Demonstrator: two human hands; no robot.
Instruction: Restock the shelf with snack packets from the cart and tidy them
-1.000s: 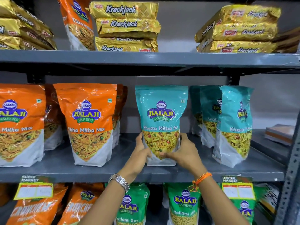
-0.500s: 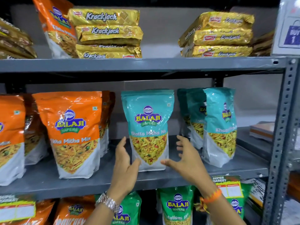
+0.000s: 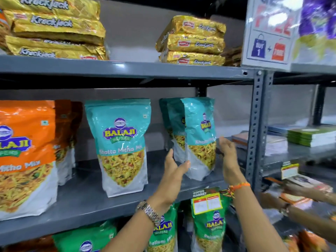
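Both my hands are up at the middle shelf (image 3: 91,202), near its right end. Left hand (image 3: 174,179) is spread open, thumb touching the front teal packet (image 3: 199,140) low on its left side. Right hand (image 3: 228,157) is open too, fingers flat along the packet's right edge. More teal packets (image 3: 173,122) stand behind it.

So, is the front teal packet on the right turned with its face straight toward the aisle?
No, the front teal Khatta Mitha packet stands angled sideways.

Orange packet (image 3: 23,157) (leftmost) cropped; rear teal packets (image 3: 172,120) half-hidden.
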